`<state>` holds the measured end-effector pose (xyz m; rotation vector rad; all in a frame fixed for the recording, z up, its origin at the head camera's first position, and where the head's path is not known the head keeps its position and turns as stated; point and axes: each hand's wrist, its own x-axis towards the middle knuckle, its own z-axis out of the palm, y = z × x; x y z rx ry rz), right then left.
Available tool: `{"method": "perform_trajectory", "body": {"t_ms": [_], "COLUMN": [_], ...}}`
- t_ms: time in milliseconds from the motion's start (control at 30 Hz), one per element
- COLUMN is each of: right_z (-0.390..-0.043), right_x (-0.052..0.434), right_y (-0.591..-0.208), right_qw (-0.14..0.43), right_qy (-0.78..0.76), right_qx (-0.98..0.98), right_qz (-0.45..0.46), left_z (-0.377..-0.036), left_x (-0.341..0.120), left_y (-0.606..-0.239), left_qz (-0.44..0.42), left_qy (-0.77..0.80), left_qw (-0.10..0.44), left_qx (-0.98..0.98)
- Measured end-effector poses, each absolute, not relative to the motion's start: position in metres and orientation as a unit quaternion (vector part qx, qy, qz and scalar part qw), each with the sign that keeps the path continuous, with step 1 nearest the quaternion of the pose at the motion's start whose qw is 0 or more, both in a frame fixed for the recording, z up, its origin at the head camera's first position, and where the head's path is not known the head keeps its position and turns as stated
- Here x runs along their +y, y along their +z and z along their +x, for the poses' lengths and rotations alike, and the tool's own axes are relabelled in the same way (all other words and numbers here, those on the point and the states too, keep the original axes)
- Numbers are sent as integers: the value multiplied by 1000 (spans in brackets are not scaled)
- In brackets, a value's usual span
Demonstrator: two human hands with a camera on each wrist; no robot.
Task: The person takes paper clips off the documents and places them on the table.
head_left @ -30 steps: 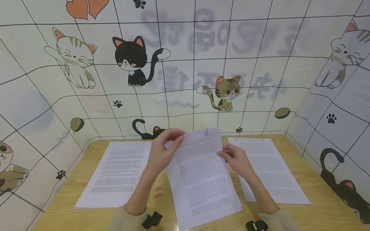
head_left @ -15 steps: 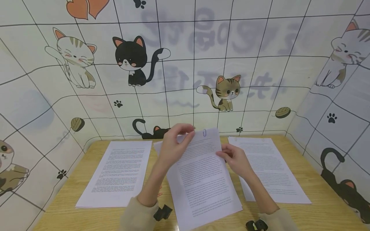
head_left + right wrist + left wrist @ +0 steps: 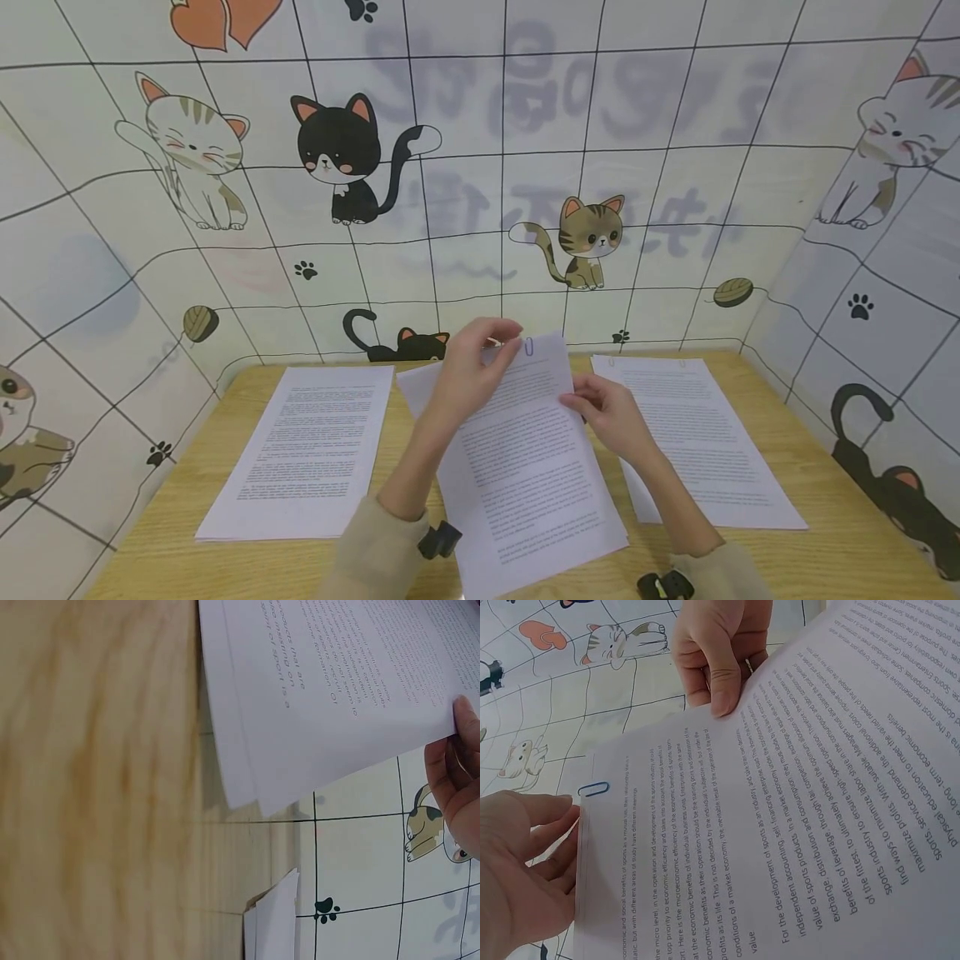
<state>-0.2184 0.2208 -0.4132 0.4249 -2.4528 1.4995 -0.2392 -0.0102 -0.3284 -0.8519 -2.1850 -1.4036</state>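
Observation:
A printed paper stack (image 3: 532, 467) stands tilted up in the middle of the table, with a blue-purple paper clip (image 3: 594, 789) on its top edge. My left hand (image 3: 474, 371) pinches that top edge just left of the clip, thumb tip in front of the paper. In the left wrist view, the left hand's fingertips (image 3: 562, 810) meet the paper edge close to the clip. My right hand (image 3: 611, 412) holds the stack's right edge between thumb and fingers. The right wrist view shows the sheets' corners slightly out of line.
Another printed stack (image 3: 300, 450) lies flat on the wooden table (image 3: 157, 533) at the left. At the right lies a third stack (image 3: 705, 442) with small pale clips on its top edge. A cat-patterned wall covering (image 3: 465, 200) stands close behind the table.
My left hand has slid right along the stack's top edge toward the clip. Its forearm now hides the two red paper clips on the table. My right hand has barely moved.

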Motion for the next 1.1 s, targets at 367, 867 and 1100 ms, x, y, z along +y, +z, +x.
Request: {"method": "perform_trajectory", "body": {"t_ms": [367, 867, 1100], "right_z": [-218, -218, -218], "right_x": [220, 222, 222], "right_y": [-413, -413, -413], "right_qw": [120, 121, 121], "right_qy": [504, 500, 500], "right_qx": [-842, -845, -845], "right_qz": [149, 143, 145], "left_z": [-241, -238, -239], "left_x": [-2, 7, 4], "left_y": [-330, -328, -330], "left_qz": [-297, -286, -281], "left_qy": [-498, -519, -544], "left_qw": [206, 242, 261], "left_qx": [-788, -768, -746]}}
